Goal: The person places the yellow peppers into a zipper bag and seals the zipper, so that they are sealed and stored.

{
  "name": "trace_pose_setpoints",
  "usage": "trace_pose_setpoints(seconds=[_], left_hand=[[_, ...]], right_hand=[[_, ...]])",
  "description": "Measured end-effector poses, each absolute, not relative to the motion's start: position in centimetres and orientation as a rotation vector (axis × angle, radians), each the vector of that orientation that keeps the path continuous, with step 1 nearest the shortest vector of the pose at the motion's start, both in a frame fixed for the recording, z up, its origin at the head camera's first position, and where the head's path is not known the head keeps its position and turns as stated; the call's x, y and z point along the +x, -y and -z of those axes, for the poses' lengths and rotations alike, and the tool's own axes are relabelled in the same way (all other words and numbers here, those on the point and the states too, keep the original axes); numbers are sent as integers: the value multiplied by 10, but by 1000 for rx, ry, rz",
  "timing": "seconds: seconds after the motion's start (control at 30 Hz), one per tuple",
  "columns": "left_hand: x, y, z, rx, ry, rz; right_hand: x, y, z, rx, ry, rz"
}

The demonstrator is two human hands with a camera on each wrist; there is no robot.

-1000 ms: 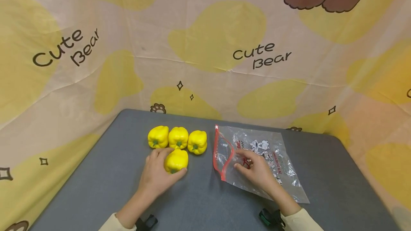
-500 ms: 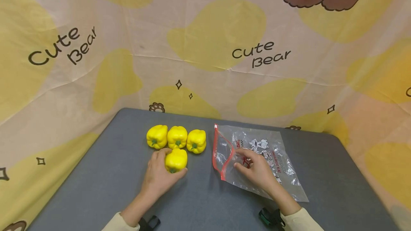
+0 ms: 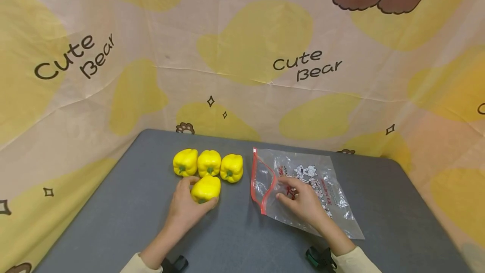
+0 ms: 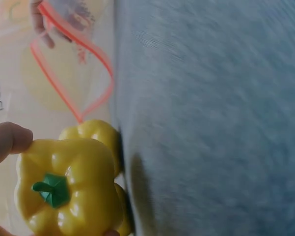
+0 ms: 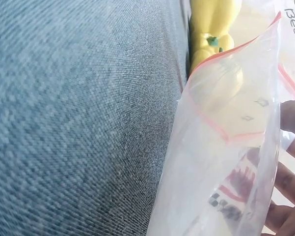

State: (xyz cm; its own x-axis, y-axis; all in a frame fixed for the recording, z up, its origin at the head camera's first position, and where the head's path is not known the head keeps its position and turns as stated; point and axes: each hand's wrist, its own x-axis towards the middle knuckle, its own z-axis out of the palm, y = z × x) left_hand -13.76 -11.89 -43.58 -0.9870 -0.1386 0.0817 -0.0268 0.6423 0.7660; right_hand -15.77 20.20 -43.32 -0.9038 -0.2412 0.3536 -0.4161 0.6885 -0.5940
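My left hand holds a yellow bell pepper between its thumb and fingers, in front of a row of three more. Its green stem faces the camera in the left wrist view. To the right lies a clear zip bag with a red zip edge and printed cartoon figures, its mouth spread toward the peppers. My right hand grips the bag's upper film behind the zip, thumb and forefinger curled. In the right wrist view the film stands raised beside the fingers.
The row holds a left pepper, a middle pepper and a right pepper, set close together. All stand on a grey table. A printed cloth hangs behind and at both sides.
The held pepper has shifted slightly left and tilted in my left hand. My right hand and the zip bag stay in place.
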Motion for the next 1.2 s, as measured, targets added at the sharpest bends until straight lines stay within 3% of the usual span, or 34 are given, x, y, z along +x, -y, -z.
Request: trace_pose_setpoints(seconds=[0.53,1.2], left_hand=[[-138,97,417,-124,2588,1552],[-161,47,434,-447,2412,1826]], right_hand=[[-157,-202,433,526,2637,-1050],[-156,-201,430,533,2623,-1013]])
